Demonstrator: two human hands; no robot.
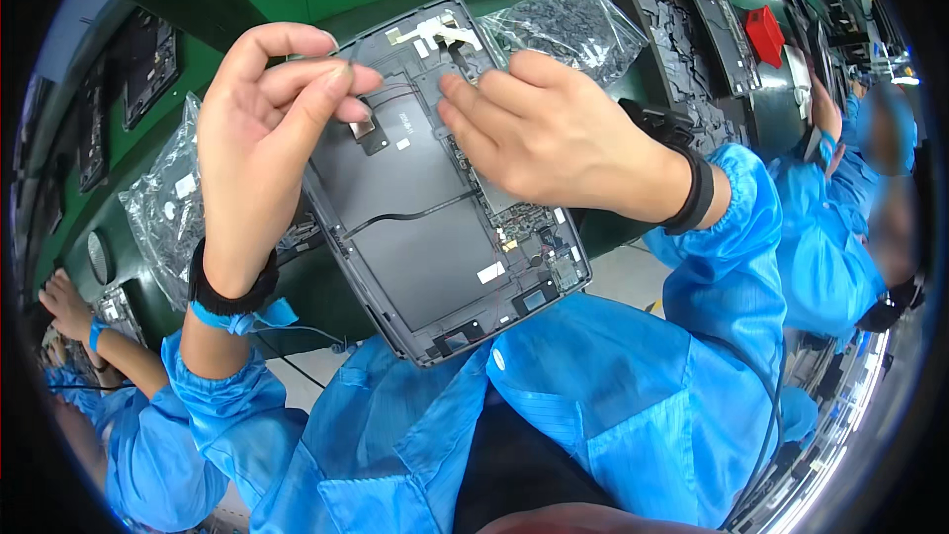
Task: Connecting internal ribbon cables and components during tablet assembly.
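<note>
An opened tablet housing [415, 267] lies tilted before me, its inside facing up. It shows a dark grey bay, a black flat cable [410, 213] across it and a green circuit board [529, 232] along the right side. Over the upper left edge, my left hand [272, 119] has thumb and fingertips pinched together; what lies between them is too small to make out. Just below those fingertips sits a small dark piece with a silvery part [374, 138]. My right hand [563, 133] rests over the upper right side, fingers curled and pressed together, hiding whatever they grip. White tape strips [445, 35] lie near the top.
Clear plastic bags of dark parts [568, 25] lie behind the tablet and at its left [168, 193]. A dark tray of small black pieces [682, 59] stands at right, near a red box [764, 37]. Co-workers in blue smocks sit on both sides [816, 237].
</note>
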